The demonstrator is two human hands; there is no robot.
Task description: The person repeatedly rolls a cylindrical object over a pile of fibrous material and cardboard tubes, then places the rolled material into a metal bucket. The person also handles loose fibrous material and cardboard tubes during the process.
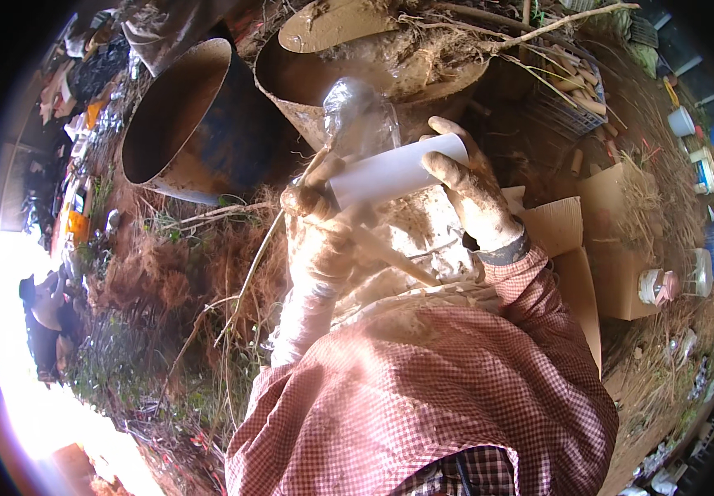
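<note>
My left hand (320,229), covered in mud, grips a thin plant stem (251,273) and meets the lower left end of a white cylindrical roll (400,170). The muddy fingers of my right hand (468,186) are closed around the roll's upper right end. Clear plastic film (360,118) stands just beyond the roll, bunched at its top. A brown stick (394,255) slants below my left hand, across my muddy lap covering (419,229). Whether the film is joined to the roll cannot be told.
A muddy tub (295,111) with brown liquid stands ahead, a blue drum (208,136) tilted to its left. Rooted plants (171,266) lie at left. At right are a crate (561,118) of short brown pieces and open cardboard boxes (611,248). A person (47,310) is at far left.
</note>
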